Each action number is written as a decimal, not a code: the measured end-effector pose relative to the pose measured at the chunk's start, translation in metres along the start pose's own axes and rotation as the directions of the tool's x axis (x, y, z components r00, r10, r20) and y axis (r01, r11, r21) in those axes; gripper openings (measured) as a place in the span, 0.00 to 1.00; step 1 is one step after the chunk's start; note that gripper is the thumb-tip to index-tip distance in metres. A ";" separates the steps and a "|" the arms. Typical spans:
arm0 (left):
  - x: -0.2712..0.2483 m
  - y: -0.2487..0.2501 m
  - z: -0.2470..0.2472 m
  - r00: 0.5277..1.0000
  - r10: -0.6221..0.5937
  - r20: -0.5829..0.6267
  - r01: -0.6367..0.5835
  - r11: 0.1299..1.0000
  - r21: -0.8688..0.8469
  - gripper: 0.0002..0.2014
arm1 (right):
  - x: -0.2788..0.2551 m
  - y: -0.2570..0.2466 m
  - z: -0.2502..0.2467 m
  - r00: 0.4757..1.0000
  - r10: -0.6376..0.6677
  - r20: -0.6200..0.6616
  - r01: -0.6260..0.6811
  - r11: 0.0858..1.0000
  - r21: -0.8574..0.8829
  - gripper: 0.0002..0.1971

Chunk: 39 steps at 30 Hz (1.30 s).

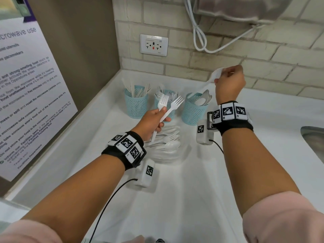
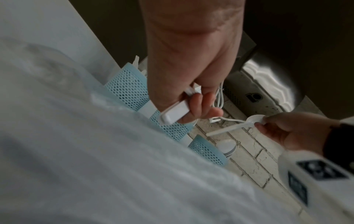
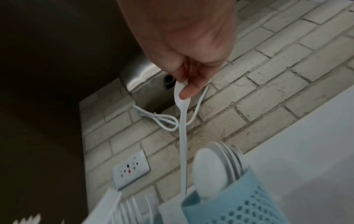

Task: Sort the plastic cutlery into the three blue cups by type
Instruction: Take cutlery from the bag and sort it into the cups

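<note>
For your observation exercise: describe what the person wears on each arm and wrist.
Both arms have pale pink sleeves pushed up. Each wrist has a black band carrying white blocks with black square markers, and a white camera box hangs beneath, trailing a black cable.

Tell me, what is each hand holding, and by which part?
The left hand grips two forks by their handles. The right hand pinches a spoon by its bowl.

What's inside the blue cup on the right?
White plastic spoons stand bowl-up inside the right blue mesh cup. The right hand pinches another white spoon by its bowl, handle tip at the rim. Handles are hidden by the cup wall.
</note>
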<state>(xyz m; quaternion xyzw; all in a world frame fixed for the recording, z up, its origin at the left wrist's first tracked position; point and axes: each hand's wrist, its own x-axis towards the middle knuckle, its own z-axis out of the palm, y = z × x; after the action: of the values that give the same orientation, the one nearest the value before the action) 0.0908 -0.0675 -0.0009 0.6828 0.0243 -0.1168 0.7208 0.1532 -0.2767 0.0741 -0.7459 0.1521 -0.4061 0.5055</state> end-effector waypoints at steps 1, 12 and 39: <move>0.000 0.000 0.000 1.000 -0.004 0.000 0.004 1.000 -0.005 0.09 | -0.003 0.003 0.002 0.999 -0.033 0.002 0.033 0.999 -0.033 0.06; 0.000 -0.002 -0.005 0.999 -0.017 0.035 0.019 0.998 -0.054 0.05 | -0.032 0.032 0.017 0.932 -0.102 0.347 0.319 0.681 -0.659 0.15; -0.012 -0.002 -0.008 0.999 -0.010 0.033 0.016 0.979 -0.204 0.12 | -0.093 -0.003 0.033 0.510 0.186 0.840 -0.309 0.951 -0.023 0.12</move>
<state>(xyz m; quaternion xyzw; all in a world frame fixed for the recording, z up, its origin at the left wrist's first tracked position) 0.0797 -0.0575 -0.0008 0.6029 0.0291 -0.1294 0.7867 0.1196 -0.1953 0.0293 -0.7843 -0.0275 0.0638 0.6165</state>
